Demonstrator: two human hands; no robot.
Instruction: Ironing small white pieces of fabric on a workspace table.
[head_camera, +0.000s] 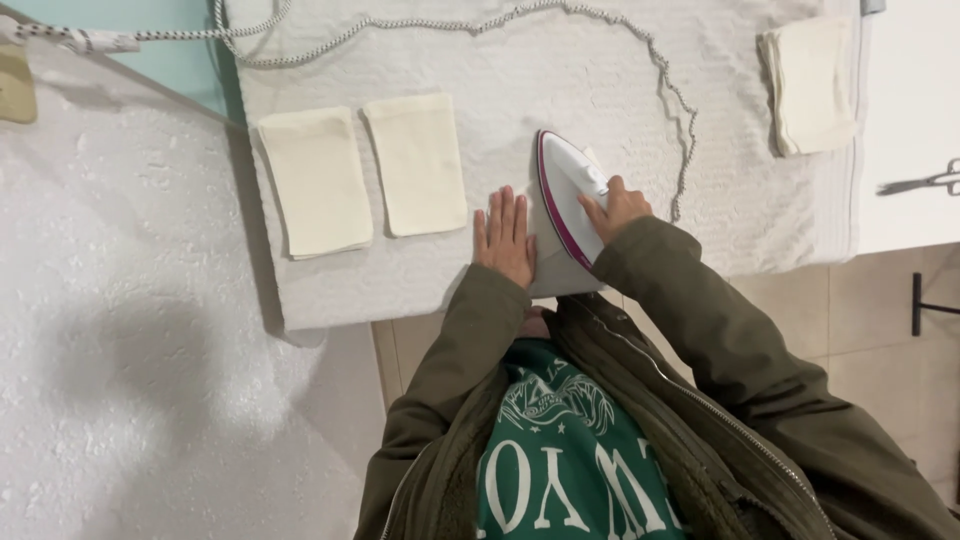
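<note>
My right hand (617, 207) grips the handle of a white iron with a magenta edge (566, 190), which rests on a white towel (600, 90) spread over the surface. My left hand (505, 237) lies flat, fingers together, pressing the cloth just left of the iron. The piece under the iron is mostly hidden. Two flat cream cloth rectangles (316, 182) (418, 164) lie side by side further left on the towel. The iron's braided cord (668, 85) loops across the towel's top.
A folded stack of cream cloths (812, 88) sits at the towel's right end. Scissors (925, 182) lie on the white counter at the right. A textured white wall (120, 330) is on the left, and tiled floor (880, 340) shows below.
</note>
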